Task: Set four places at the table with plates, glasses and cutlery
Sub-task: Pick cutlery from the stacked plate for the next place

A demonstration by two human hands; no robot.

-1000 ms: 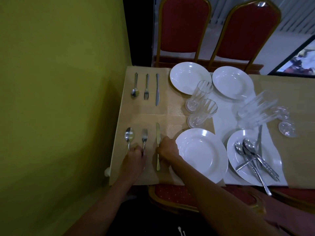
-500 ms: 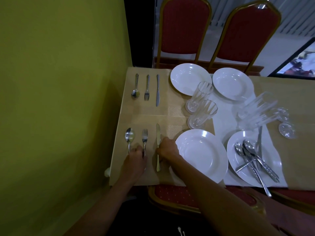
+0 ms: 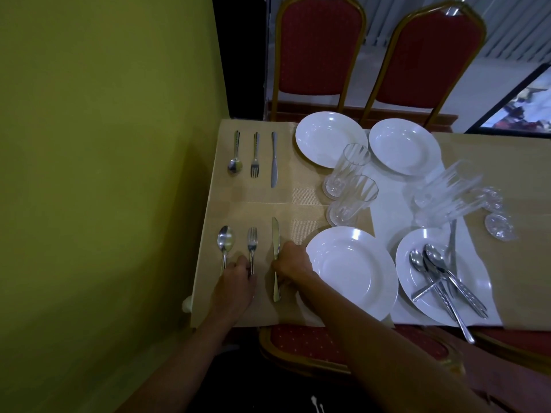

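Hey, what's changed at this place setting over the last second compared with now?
Nothing has visibly moved. The left hand stays at the handles of the near fork and spoon, though its grip is unclear. The right hand stays curled over the knife. Everything else on the table lies as before.

At the near left corner of the table (image 3: 238,204), the left hand (image 3: 235,289) holds the fork (image 3: 252,242) by its handle beside a spoon (image 3: 225,242). The right hand (image 3: 293,265) grips the knife (image 3: 275,236), just left of a white plate (image 3: 351,269). 2 glasses (image 3: 351,201) stand beyond it.
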